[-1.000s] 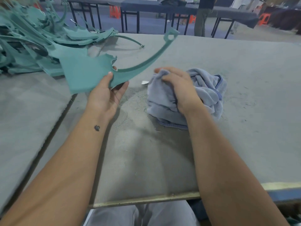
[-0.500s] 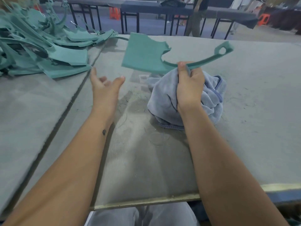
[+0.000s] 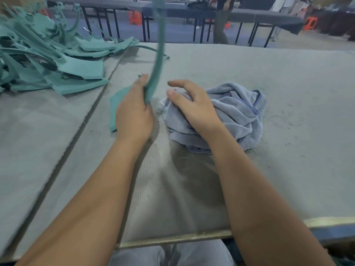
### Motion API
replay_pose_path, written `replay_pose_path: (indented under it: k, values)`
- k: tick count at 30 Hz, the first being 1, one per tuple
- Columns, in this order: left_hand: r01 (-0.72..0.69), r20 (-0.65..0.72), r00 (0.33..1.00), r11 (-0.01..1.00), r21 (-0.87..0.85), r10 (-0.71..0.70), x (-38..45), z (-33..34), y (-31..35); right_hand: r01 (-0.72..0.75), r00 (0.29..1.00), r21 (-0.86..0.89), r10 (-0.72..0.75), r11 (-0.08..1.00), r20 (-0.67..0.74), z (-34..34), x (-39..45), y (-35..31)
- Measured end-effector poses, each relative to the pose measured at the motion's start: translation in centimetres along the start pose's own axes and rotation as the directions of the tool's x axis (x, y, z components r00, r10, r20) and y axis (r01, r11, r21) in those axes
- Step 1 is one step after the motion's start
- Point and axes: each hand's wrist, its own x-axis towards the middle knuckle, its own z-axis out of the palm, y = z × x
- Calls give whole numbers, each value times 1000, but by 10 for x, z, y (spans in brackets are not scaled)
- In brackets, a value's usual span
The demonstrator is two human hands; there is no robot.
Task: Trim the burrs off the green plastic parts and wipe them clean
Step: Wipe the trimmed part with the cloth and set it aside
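My left hand (image 3: 134, 112) grips a green plastic part (image 3: 158, 54) near where its flat plate meets its long curved arm. The arm stands almost upright and runs out of the top of the frame; the plate hangs down to the left of my hand. My right hand (image 3: 194, 106) rests on a crumpled light blue cloth (image 3: 236, 112) lying on the grey table (image 3: 288, 77). Its index finger sticks out straight, and the other fingers lie curled over the cloth. A small gap separates the two hands.
A large heap of green plastic parts (image 3: 48, 60) covers the table's far left. A seam (image 3: 80, 131) runs diagonally across the table surface. Thin shavings lie around the cloth. The table's metal front edge (image 3: 172, 239) is close to my lap. Other tables and a standing person (image 3: 222, 20) are behind.
The part passed from my right hand back to my left, which now holds it turned upright. My right hand dropped onto the cloth.
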Motion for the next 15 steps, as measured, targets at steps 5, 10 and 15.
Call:
replay_pose_path:
  k: [5, 10, 15]
  values:
    - [225, -129, 927, 801, -555, -351, 12, -22, 4, -145, 986, -75, 138, 987, -97, -4, 3, 5]
    - [367, 103, 831, 400, -840, -547, 19, -27, 6, -135, 960, -268, 58, 954, -275, -6, 8, 12]
    - [619, 426, 686, 165, -768, -590, 15, -31, 2, -234, 814, -580, -169, 780, -556, -29, 8, 12]
